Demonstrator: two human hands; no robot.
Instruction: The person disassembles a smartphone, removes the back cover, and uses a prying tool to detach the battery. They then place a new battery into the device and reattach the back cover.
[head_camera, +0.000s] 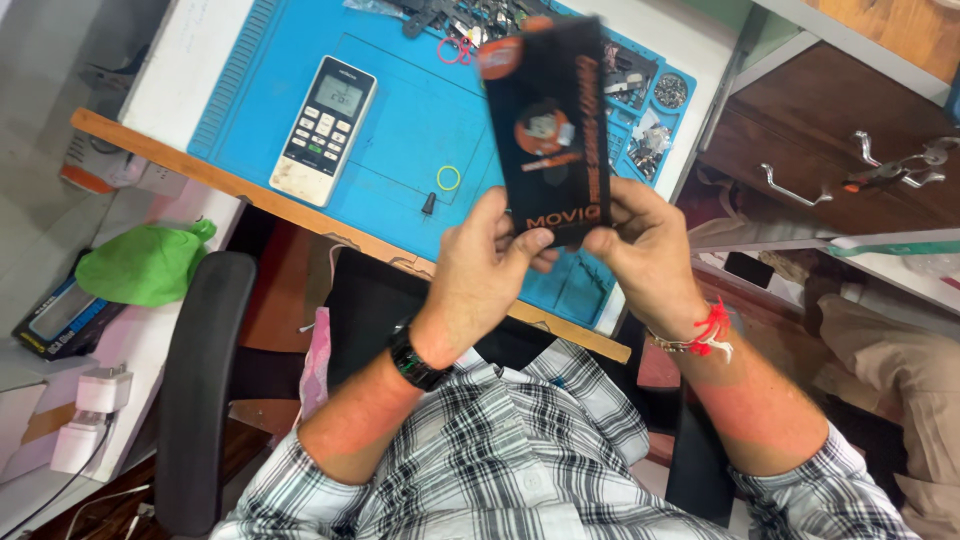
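Black-and-orange package (548, 125) is standing lengthwise above the blue mat (400, 120); I'm pinching its lower end, left hand (478, 262) and right hand (640, 245) level, fingers (530, 243) closed on it, long axis pointing away.

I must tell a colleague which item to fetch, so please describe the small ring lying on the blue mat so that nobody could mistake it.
Find the blue work mat on the table. Left of the black flat package held in both hands, and right of the white remote control, lies the small ring. It is yellow-green and lies above a small black cone-shaped piece; the other ring, at the mat's far edge, is pink.
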